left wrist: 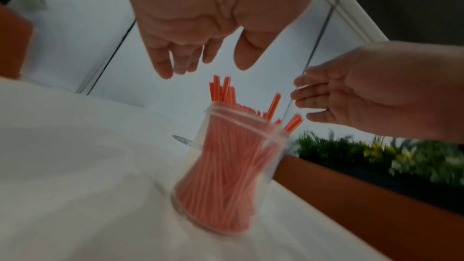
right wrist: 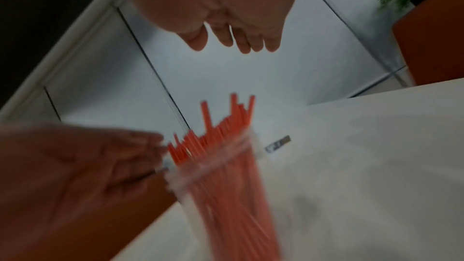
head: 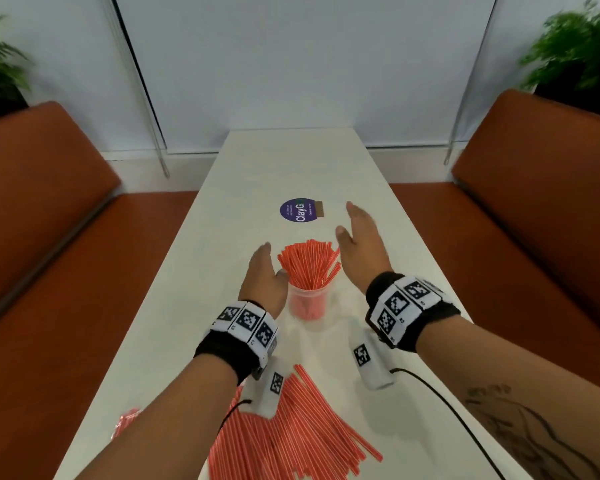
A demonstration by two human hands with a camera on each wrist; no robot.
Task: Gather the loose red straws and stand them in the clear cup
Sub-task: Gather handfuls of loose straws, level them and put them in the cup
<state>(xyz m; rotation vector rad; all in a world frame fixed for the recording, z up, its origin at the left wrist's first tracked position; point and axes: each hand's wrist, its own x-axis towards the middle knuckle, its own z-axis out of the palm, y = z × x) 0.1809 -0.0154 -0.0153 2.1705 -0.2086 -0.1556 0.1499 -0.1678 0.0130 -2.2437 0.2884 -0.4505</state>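
Note:
A clear cup (head: 307,304) stands mid-table, packed with upright red straws (head: 308,263) that fan out above its rim. My left hand (head: 264,273) hovers just left of the cup, fingers straight, holding nothing. My right hand (head: 359,233) is raised to the right of the straw tops, palm facing them, fingers straight and empty. The left wrist view shows the cup (left wrist: 233,158) below my left hand (left wrist: 200,55), with the right hand (left wrist: 351,98) beside the straw tips. A big pile of loose red straws (head: 291,434) lies near me, partly under my left forearm.
The long white table (head: 291,161) runs away from me between two orange benches (head: 39,209). A round purple sticker (head: 298,210) lies beyond the cup. A few more straws (head: 127,422) lie at the table's left edge. Plants stand in both far corners.

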